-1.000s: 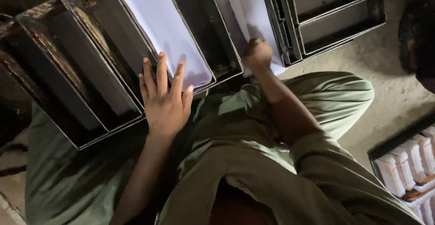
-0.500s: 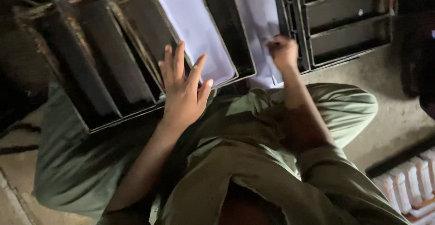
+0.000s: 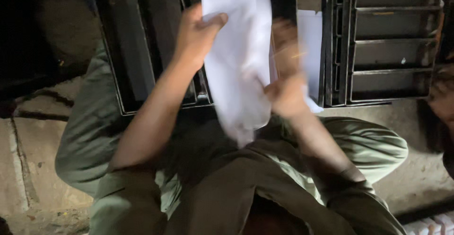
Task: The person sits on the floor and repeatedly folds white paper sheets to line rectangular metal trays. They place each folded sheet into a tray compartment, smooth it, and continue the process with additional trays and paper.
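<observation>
White paper sheet (image 3: 239, 69) pinched at top by left hand (image 3: 196, 36), lower edge by right hand (image 3: 283, 95); dark metal trays (image 3: 146, 50) beneath.

White paper sheet (image 3: 239, 60): one, plain, limp and curved, blurred at its lower end. I hold it lifted above my dark metal tray (image 3: 142, 50), upper edge high, lower corner hanging toward my lap.
</observation>
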A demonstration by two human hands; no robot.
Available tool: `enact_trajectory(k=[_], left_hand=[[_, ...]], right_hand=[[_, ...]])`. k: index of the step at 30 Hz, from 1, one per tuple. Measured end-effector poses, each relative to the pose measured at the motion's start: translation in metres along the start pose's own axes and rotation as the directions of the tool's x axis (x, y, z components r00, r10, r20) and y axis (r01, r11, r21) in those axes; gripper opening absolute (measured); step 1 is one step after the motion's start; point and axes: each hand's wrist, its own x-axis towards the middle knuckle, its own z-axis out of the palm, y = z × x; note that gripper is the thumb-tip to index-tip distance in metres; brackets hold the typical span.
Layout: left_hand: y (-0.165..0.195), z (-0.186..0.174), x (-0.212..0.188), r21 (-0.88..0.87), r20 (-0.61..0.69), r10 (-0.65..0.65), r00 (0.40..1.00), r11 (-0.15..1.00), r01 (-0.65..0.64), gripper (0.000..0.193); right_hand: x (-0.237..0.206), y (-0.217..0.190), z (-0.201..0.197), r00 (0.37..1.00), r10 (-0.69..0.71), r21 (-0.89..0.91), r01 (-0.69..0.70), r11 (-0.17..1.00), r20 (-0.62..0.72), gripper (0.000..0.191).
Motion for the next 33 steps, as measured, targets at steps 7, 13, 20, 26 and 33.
enact_trajectory(k=[7,13,20,26,33], left_hand=[[0.002,-0.026,-0.002,0.150,0.063,0.066,0.996,0.986,-0.075,0.020],[0.039,-0.030,0.004,0.392,0.052,0.307,0.950,0.869,-0.302,0.011],[0.065,-0.013,0.003,0.737,0.474,0.624,0.622,0.105,-0.667,0.009],[0.047,-0.005,0.012,0.767,0.459,0.493,0.739,0.200,-0.610,0.027],[0.016,-0.020,0.036,0.835,0.383,0.450,0.807,0.205,-0.511,0.019]], right_hand=[[0.044,0.057,0.004,0.825,0.497,0.527,-0.558,0.641,0.269,0.030],[0.047,0.063,0.019,0.919,0.346,0.718,-0.370,0.589,0.189,0.026],[0.038,0.069,0.022,0.974,0.203,0.310,-0.226,0.924,0.104,0.031],[0.043,0.063,0.017,0.980,0.179,0.027,-0.182,0.983,0.084,0.024],[0.036,0.010,0.005,0.773,0.572,-0.311,-0.491,0.814,0.274,0.059]])
